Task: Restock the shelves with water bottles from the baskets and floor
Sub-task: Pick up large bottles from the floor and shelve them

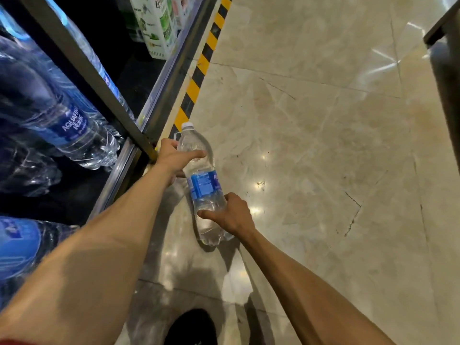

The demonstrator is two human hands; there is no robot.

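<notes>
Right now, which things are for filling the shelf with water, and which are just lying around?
For the job: water bottle, gripped by left hand and right hand; shelf; shelved bottles.
Just lying about: green-and-white cartons; striped floor tape; black shoe.

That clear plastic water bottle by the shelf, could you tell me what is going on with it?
A person grips the clear, blue-labelled plastic water bottle with both hands at the glossy beige tiled floor: left hand near the shoulder, right hand near the base. Similar bottles lie on the dark metal shelf alongside.
</notes>
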